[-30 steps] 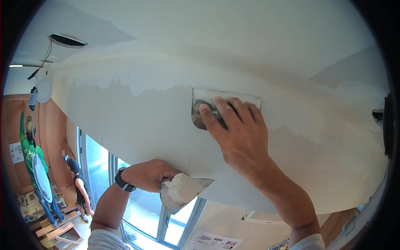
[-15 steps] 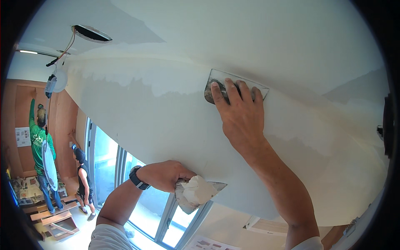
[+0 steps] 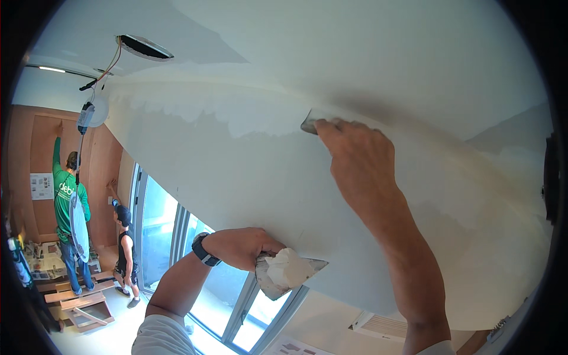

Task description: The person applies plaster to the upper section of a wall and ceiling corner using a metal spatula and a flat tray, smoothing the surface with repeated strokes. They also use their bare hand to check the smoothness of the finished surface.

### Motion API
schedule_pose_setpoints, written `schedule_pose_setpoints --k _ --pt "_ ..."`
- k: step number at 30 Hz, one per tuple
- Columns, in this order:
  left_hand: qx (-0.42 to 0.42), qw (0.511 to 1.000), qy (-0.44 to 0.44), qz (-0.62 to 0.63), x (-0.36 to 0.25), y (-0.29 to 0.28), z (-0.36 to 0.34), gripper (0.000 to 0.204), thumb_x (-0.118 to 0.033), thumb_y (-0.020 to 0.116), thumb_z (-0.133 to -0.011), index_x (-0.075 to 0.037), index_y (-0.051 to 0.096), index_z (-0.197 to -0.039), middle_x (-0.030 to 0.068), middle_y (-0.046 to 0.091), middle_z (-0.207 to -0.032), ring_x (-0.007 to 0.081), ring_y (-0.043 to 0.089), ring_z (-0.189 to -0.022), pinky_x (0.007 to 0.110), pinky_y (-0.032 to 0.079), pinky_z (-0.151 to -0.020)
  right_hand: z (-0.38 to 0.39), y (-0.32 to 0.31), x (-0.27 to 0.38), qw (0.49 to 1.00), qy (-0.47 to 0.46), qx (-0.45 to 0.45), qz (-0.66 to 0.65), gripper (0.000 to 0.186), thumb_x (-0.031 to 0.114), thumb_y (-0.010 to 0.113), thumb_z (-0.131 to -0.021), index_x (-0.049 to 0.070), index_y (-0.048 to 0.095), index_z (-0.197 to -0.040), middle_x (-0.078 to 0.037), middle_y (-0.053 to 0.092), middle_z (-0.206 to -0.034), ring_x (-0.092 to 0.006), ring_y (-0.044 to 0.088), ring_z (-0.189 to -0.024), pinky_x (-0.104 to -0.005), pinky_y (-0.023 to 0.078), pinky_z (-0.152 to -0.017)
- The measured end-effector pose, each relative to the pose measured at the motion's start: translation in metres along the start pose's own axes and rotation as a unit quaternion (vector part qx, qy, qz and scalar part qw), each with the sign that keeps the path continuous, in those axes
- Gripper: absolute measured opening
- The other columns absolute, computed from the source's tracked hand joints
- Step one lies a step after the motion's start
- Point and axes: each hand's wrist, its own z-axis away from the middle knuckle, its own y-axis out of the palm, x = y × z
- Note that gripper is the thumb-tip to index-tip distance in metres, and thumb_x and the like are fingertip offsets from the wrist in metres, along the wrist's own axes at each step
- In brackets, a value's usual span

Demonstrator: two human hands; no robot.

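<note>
My right hand is raised and closed around a flat metal plastering trowel, which lies against or very near the pale curved ceiling surface. Only the trowel's left corner shows; the hand hides the rest. Lower down, my left hand, with a dark watch on its wrist, grips a flat scraper blade. A thick lump of white filler sits on that blade, and its handle is hidden by the fingers. Fresh-looking patches mark the ceiling around both hands.
A cut hole opens in the ceiling, with loose wires and a light dangling below. Farther off, a person in green stands on a wooden bench. Another in black stands beside glass doors.
My right hand has shifted to the right and tilted the trowel, so its broad face no longer shows. The left hand keeps hold of the loaded scraper. The whole view has shifted slightly.
</note>
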Motion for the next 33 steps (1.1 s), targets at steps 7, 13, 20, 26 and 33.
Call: schedule_pose_setpoints --k 7,13,20,26,33 --pt "0.017 0.999 -0.029 -0.019 -0.009 -0.002 -0.002 0.044 0.002 0.084 -0.073 -0.002 0.073 -0.116 0.0117 0.077 -0.101 0.0266 0.071 -0.090 0.035 0.053 -0.080 0.037 0.001 0.033 0.999 -0.033 -0.029 0.010 0.033 0.012 0.064 -0.090 0.008 0.070 -0.122 -0.015 0.070 -0.113 -0.0313 0.068 -0.104 -0.0517 0.053 -0.091" --pt "0.021 0.999 -0.025 0.007 -0.008 -0.002 -0.003 0.044 0.002 0.084 -0.074 -0.002 0.073 -0.116 0.0116 0.078 -0.102 0.0259 0.071 -0.090 0.035 0.053 -0.080 0.014 0.033 0.029 0.996 -0.058 -0.058 0.040 0.040 0.015 0.063 -0.093 0.008 0.067 -0.132 -0.017 0.065 -0.130 -0.0355 0.060 -0.121 -0.0613 0.045 -0.103" --pt "0.017 1.000 -0.023 -0.003 -0.007 -0.002 -0.001 0.045 0.002 0.085 -0.073 -0.003 0.074 -0.117 0.0104 0.078 -0.104 0.0245 0.071 -0.091 0.034 0.053 -0.080 -0.002 0.059 0.029 0.995 -0.035 -0.053 0.074 0.040 0.016 0.064 -0.094 0.011 0.068 -0.134 -0.015 0.065 -0.132 -0.0353 0.059 -0.123 -0.0627 0.044 -0.103" --pt "0.024 0.999 -0.026 -0.013 -0.006 -0.002 -0.002 0.046 0.002 0.085 -0.074 -0.003 0.074 -0.118 0.0109 0.078 -0.107 0.0253 0.072 -0.094 0.034 0.054 -0.082 -0.006 0.062 0.029 0.994 -0.023 -0.061 0.083 0.037 0.016 0.065 -0.094 0.014 0.071 -0.130 -0.014 0.067 -0.129 -0.0344 0.059 -0.122 -0.0626 0.045 -0.100" --pt "0.014 1.000 -0.013 0.014 -0.004 0.001 -0.001 0.050 0.003 0.085 -0.073 -0.003 0.073 -0.121 0.0112 0.078 -0.109 0.0268 0.072 -0.097 0.034 0.054 -0.085 -0.022 0.052 0.030 0.998 -0.014 -0.032 0.061 0.033 0.016 0.070 -0.089 0.011 0.074 -0.121 -0.009 0.072 -0.109 -0.0270 0.065 -0.100 -0.0510 0.051 -0.087"
